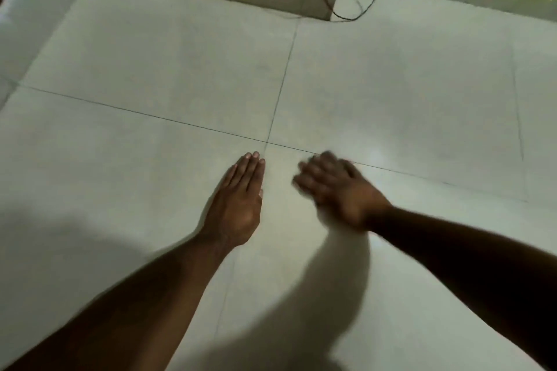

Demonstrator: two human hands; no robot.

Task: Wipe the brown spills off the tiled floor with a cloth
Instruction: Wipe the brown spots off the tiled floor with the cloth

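Pale tiled floor shows no brown spills or cloth in view, and both the left hand and blurred right hand hover flat-fingered and empty, seemingly poised before wiping.

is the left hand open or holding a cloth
Open: the left hand shows straight fingers held together over the tiled floor, with no cloth in it.

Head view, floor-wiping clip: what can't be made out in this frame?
- Right hand: motion-blurred, so the finger pose is unclear; no cloth shows in it.
- Left hand: flat with straight fingers; its palm side is hidden.
- Tiled floor: no brown spill shows; the arms and dark shadows cover the near part.
- Black cable: its upper end is cut off by the top edge.
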